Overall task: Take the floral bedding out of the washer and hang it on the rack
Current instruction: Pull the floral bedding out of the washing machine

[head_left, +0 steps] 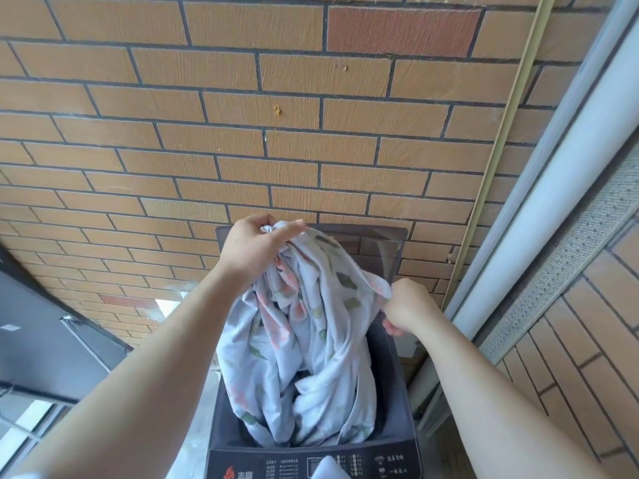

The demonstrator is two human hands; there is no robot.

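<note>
So our floral bedding hangs as one long bunched rope from bottom centre up to mid-frame. The lower end sits down in the washer drum and the top is lifted clear. Our left hand grips the very top of the bunch, fingers curled round it. Our right hand, lower and to the right, pinches a side edge. The long axis is near vertical, so we reckon the pull goes straight up (no rack in view). The open lid stands just behind it.
</note>
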